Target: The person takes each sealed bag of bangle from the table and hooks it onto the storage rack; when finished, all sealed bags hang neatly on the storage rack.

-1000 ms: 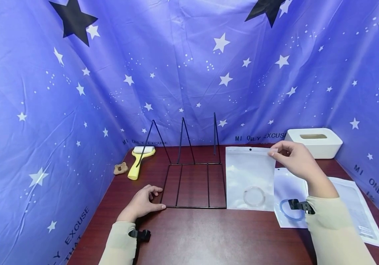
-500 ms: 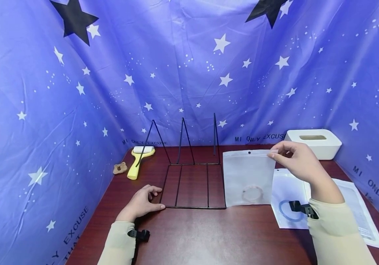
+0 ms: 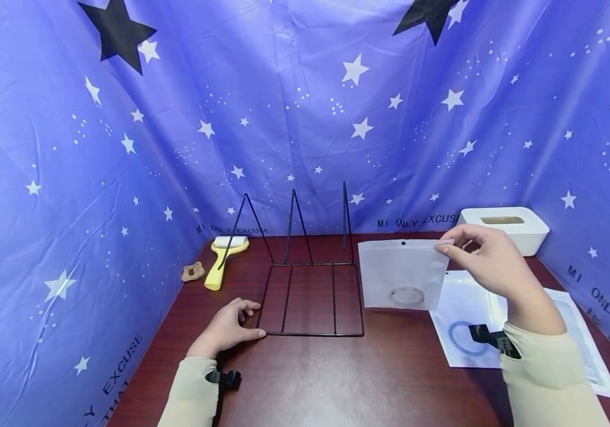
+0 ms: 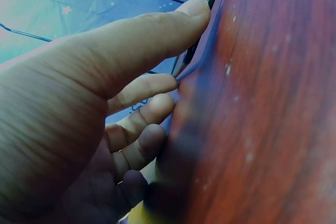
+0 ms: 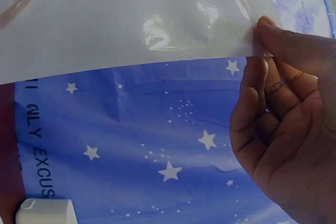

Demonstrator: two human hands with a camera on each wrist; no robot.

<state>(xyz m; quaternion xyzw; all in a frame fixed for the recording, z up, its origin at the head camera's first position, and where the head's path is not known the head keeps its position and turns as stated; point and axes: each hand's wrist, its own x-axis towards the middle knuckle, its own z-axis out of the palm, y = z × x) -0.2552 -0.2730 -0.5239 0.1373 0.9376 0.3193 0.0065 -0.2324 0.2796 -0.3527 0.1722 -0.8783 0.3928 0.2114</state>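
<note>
In the head view my right hand (image 3: 488, 258) pinches the top right corner of a white zip-lock bag (image 3: 390, 273) between thumb and fingers. A thin ring (image 3: 407, 295) shows through the bag's lower part, and the bag hangs beside the right side of a black wire rack (image 3: 334, 296). In the right wrist view the bag (image 5: 105, 24) spreads across the top, held at its edge. My left hand (image 3: 227, 326) holds the rack's front left corner, thumb at the front rod, fingertips at the left rod. The left wrist view shows the thumb (image 4: 157, 30) against the rod.
Right of the rack lies another white bag (image 3: 443, 320) with a blue ring, and a flat white packet (image 3: 598, 356) beyond it. A white tissue box (image 3: 529, 237) stands at the back right. Far left are a yellow-handled roller (image 3: 216, 273) and a small brown bear-shaped piece (image 3: 192, 271).
The bag's lower edge has risen off its earlier position and swung back, so the bag looks shorter now. My right hand shifted slightly right; the left hand and the rack have stayed put.
</note>
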